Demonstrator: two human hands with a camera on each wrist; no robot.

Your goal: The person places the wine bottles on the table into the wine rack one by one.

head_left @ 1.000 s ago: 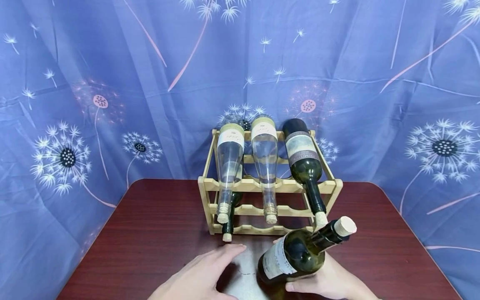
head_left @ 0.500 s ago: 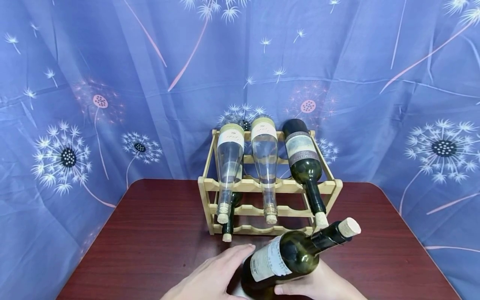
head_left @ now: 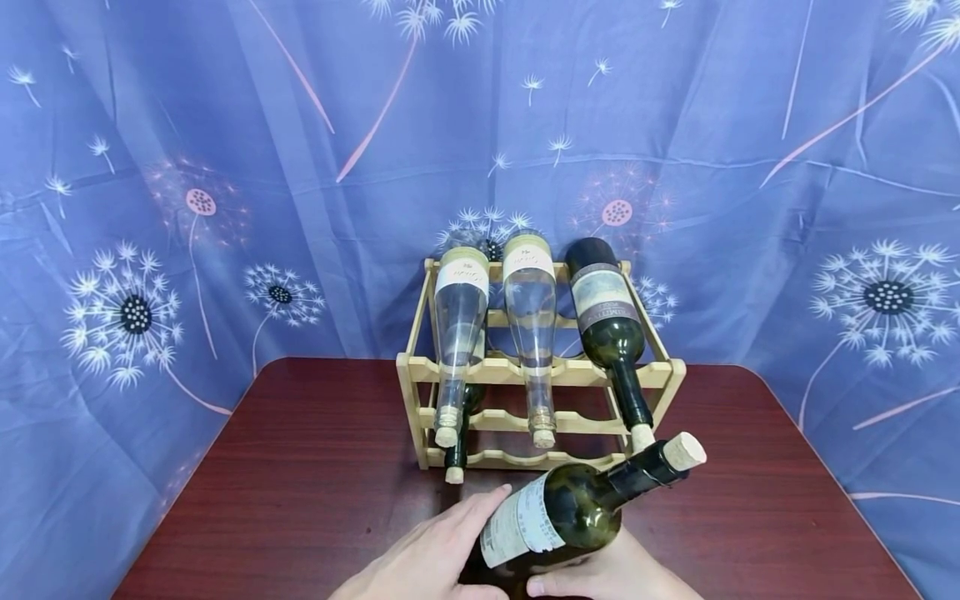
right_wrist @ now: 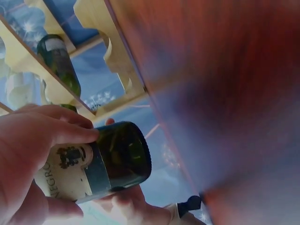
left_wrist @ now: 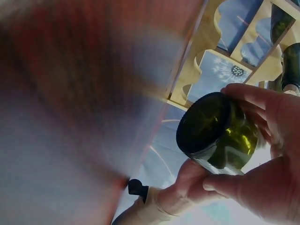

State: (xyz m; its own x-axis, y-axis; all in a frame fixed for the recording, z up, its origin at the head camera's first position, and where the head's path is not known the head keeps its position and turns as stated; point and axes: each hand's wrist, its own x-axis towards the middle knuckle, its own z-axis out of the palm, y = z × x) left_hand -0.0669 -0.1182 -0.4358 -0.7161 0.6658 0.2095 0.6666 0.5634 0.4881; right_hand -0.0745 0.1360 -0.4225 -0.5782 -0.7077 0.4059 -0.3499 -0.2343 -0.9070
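Observation:
A dark green wine bottle [head_left: 581, 508] with a pale label is tilted above the table, its corked neck pointing up and to the right. My right hand [head_left: 611, 571] grips its body from the right, as the right wrist view also shows, with fingers over the label [right_wrist: 70, 173]. On the other side, my left hand [head_left: 435, 546] holds the lower end, thumb and fingers curved around it. The round base [left_wrist: 202, 124] faces the left wrist camera. In the head view both hands partly hide the lower bottle.
Behind the hands stands a wooden wine rack [head_left: 491, 369]. Two clear bottles [head_left: 459, 308] and a dark bottle [head_left: 613, 337] lie along its top, necks forward. Another dark bottle [head_left: 456, 460] pokes out lower left. The reddish table [head_left: 300, 467] backs onto a blue curtain [head_left: 360, 250].
The bottle has moved left and tipped further over in my right hand. My left hand has moved right and closed around its lower end. The rack has not moved.

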